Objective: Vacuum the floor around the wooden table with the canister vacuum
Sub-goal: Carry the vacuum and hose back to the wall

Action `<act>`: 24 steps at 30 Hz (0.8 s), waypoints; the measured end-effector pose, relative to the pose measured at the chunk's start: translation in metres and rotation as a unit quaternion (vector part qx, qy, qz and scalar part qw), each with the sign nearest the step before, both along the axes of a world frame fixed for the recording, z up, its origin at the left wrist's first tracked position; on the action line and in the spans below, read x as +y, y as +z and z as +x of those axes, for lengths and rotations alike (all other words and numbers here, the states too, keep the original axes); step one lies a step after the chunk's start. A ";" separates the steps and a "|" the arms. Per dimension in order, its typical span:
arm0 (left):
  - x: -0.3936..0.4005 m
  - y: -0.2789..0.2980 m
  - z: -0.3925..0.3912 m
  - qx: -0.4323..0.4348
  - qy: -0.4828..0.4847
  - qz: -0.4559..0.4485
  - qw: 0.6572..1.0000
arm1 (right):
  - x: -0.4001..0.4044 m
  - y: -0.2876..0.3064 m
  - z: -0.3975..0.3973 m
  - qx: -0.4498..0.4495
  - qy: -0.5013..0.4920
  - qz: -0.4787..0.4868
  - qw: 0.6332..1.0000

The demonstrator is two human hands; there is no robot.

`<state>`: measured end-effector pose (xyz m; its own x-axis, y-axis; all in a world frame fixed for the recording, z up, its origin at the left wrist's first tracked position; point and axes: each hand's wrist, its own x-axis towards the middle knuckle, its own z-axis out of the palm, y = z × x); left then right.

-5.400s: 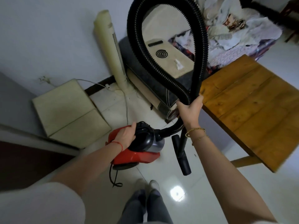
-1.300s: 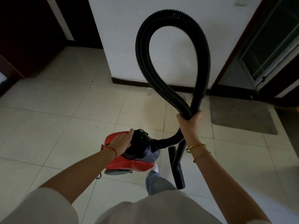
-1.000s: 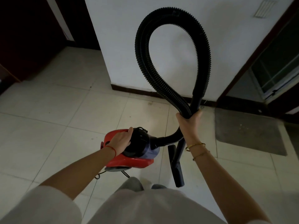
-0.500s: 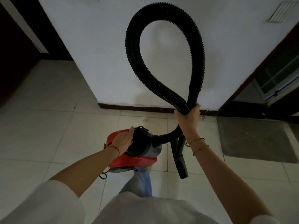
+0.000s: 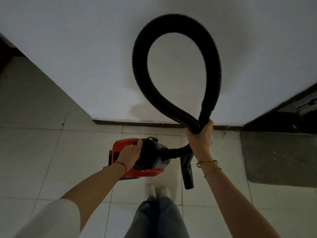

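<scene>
My left hand [image 5: 131, 152] grips the red canister vacuum [image 5: 142, 158] by its top; rigid, weighty; my right hand [image 5: 200, 134] clenches the springy corrugated hose [image 5: 173, 66], doubled over.

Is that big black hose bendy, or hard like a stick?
Probably bendy: the ribbed black hose curls into a big loop above the right hand, which pinches two stretches together. It likely springs a bit, since the loop stands up rounded. The smooth nozzle below hangs straight, so that part looks stiff.
</scene>
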<state>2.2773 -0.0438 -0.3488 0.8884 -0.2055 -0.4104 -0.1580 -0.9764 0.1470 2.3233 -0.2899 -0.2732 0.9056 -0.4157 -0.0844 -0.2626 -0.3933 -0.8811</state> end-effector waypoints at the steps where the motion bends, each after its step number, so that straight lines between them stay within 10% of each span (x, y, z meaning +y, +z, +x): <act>1: 0.001 -0.013 0.013 0.006 -0.002 -0.002 1.000 | 0.002 -0.014 0.013 -0.004 0.003 -0.001 1.000; 24: -0.013 -0.353 0.160 0.034 -0.005 -0.010 0.999 | 0.001 -0.351 0.148 -0.016 0.040 -0.001 0.999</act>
